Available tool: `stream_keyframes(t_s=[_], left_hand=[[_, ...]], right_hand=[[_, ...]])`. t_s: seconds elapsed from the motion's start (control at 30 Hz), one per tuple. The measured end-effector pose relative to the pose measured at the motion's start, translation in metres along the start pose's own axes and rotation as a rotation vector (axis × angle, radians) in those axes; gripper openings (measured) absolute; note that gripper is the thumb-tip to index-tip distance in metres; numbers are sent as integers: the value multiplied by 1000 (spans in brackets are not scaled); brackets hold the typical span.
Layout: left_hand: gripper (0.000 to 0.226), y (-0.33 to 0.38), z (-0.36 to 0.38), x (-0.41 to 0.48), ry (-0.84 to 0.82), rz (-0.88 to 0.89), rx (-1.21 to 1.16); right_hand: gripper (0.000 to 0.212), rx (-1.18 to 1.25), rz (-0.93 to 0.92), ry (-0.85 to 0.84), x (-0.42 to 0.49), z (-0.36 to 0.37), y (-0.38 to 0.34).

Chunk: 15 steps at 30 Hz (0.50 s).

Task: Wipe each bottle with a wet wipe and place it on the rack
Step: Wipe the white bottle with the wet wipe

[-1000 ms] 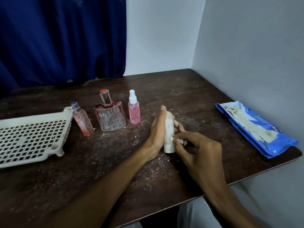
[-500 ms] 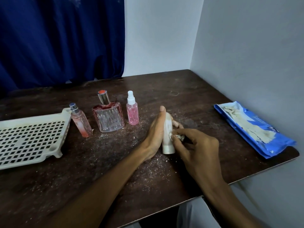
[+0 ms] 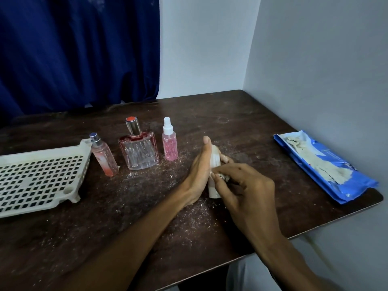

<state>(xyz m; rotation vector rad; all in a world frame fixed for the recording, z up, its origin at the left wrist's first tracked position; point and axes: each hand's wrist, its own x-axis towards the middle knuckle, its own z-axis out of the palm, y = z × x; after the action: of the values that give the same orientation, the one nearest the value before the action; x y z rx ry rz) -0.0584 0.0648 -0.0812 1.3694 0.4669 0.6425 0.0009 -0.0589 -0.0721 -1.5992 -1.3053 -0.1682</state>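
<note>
four bottles: three pink ones [image 3: 138, 151] mid-table beside one rack [image 3: 39, 175] at the left edge, left hand [image 3: 199, 171] gripping the white bottle [image 3: 214, 162], right hand [image 3: 247, 192] pinching a wipe [image 3: 223, 176] against it.

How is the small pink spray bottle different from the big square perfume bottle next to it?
The spray bottle is slim and round with a white nozzle; the perfume bottle is wide, flat-faced, with a silver, red-topped cap. The spray bottle looks pink throughout; the perfume bottle is mostly clear. Both stand upright, untouched.
</note>
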Motion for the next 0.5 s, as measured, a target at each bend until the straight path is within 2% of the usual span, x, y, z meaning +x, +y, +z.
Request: stream_keyframes(t_s=[0.1, 0.23, 0.37, 0.5], left_hand=[[77, 0, 1, 0, 4, -26, -16], [86, -3, 2, 2, 56, -9, 98], [74, 1, 3, 0, 54, 0, 60], [71, 1, 5, 0, 47, -9, 12]], right_hand=[[17, -6, 49, 14, 0, -4, 10], [17, -17, 78, 47, 10, -4, 14], [17, 23, 43, 19, 5, -4, 7], [15, -13, 85, -9, 0, -8, 17]])
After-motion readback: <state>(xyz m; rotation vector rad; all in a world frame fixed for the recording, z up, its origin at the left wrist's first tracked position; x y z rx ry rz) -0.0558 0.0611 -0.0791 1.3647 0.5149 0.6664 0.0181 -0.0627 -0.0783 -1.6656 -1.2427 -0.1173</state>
